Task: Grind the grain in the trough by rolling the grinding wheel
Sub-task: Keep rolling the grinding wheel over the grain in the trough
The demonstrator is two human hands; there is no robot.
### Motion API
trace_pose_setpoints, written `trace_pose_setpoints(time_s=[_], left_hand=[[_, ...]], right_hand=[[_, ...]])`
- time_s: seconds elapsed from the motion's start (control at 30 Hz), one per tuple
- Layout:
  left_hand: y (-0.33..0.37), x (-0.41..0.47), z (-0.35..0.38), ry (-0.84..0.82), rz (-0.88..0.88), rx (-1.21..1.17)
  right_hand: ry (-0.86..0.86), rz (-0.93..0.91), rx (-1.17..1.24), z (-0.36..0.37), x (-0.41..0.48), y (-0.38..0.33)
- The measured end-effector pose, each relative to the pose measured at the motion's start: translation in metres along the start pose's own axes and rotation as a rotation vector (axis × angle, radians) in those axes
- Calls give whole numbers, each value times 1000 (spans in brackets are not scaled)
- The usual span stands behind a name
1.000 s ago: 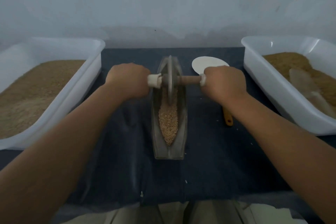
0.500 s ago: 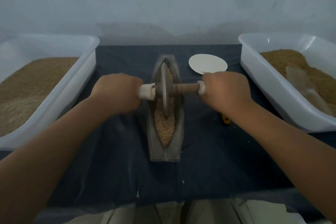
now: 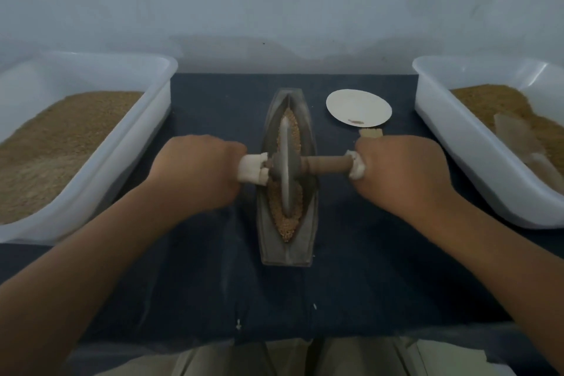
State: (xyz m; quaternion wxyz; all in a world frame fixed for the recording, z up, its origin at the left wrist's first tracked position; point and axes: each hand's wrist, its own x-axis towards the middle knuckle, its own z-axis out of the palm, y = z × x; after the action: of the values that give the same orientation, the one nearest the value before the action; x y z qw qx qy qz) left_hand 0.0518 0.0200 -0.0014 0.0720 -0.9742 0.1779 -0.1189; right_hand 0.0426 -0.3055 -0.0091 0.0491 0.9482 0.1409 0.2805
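Observation:
A boat-shaped grey trough (image 3: 307, 253) lies lengthwise on the dark cloth, with tan grain (image 3: 287, 230) in its groove. The grey grinding wheel (image 3: 286, 168) stands upright in the groove at about the trough's middle. A wooden axle (image 3: 328, 163) runs through it, wrapped in white cloth at both ends. My left hand (image 3: 198, 172) grips the left end of the axle. My right hand (image 3: 403, 172) grips the right end. The handle ends are hidden inside my fists.
A white tub (image 3: 134, 137) of tan grain stands at the left, another white tub (image 3: 451, 137) with grain and a clear scoop at the right. A white paper plate (image 3: 358, 107) lies behind my right hand, with a pale flat tool tip (image 3: 370, 132) just before it.
The wheel has rolled toward me, from the trough's far end to about its middle, and both hands came back with it. Grain shows behind the wheel now.

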Motion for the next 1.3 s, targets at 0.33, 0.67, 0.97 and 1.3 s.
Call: trace_pose_setpoints(time_s=[0.33, 0.67, 0.97, 1.3], left_hand=[[10, 88, -23, -56, -76, 111], [-1, 38, -10, 34, 105, 119], [-2, 70, 0, 2, -54, 25], [-2, 44, 5, 56, 9, 81]], right_hand=[[-258, 192, 71, 36, 71, 9], [-131, 127, 8, 20, 1, 2], [-132, 138, 2, 22, 61, 3], [-101, 126, -47, 19, 28, -1]])
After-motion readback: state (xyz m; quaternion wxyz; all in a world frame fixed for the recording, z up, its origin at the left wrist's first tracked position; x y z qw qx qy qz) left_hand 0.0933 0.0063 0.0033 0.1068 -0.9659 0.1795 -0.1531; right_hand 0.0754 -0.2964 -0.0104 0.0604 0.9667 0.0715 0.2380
